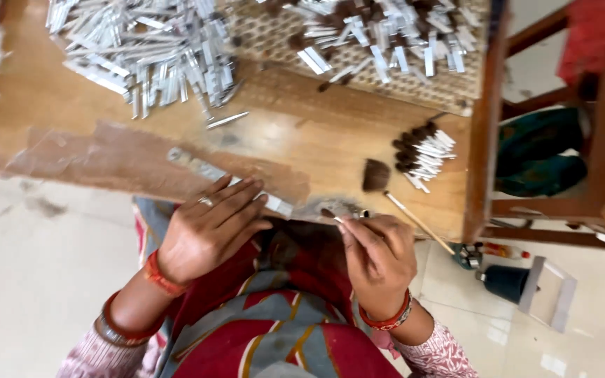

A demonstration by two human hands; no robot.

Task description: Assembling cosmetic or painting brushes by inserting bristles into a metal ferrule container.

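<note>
My left hand (208, 227) lies flat, fingers together, pressing on a long silvery strip (211, 171) at the near edge of the wooden table (316, 140). Held just below the table edge, my right hand (376, 255) pinches a small brown-tipped piece (330, 214) between thumb and fingers. A dark brush (378, 176) with a thin wooden handle lies on the table just above my right hand. A small bundle of white sticks with brown tips (423, 155) rests to the right of the brush.
A big heap of silvery tubes (152, 52) covers the far left of the table. More tubes and brown tips lie on a woven tray (386, 42) at the back. A wooden frame (561, 140) stands on the right, with small bottles (502, 269) on the floor.
</note>
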